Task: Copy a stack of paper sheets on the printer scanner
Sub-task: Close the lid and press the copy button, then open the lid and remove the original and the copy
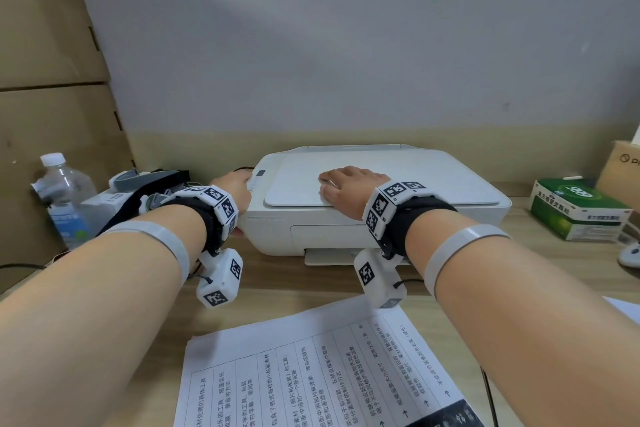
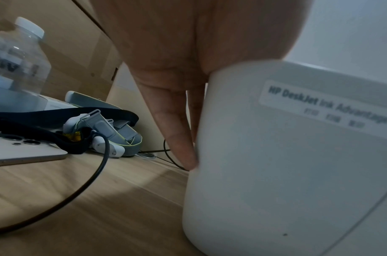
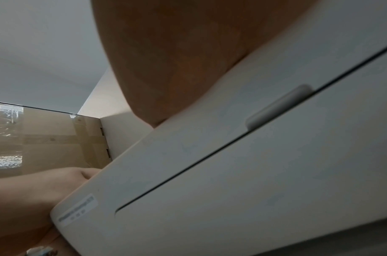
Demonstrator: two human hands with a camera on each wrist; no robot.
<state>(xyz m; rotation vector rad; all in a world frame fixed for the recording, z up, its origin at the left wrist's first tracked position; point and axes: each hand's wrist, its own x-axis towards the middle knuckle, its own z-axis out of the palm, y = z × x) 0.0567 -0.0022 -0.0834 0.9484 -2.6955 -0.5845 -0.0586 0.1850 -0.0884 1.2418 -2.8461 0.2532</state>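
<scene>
— So where do things stand?
— The white plastic printer [image 1: 377,204] sits on the wooden desk [image 1: 277,284], lid down. The right hand [image 1: 349,189] lies flat, fingers straight, on the lid; the left hand [image 1: 235,191] rests against the left corner, fingers relaxed, apparently near the buttons.
— And the printed paper sheets [image 1: 322,374]?
— Near the front desk edge: light, floppy, best lifted by one edge. The clear plastic water bottle [image 1: 64,198] looks mostly empty.

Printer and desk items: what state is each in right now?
Printer lid: closed, right hand flat on top.
Left hand: fingers straight against the printer's left side.
Printed sheet: flat on the desk, not loaded.
Water bottle: upright, capped.
Green box: closed.
</scene>
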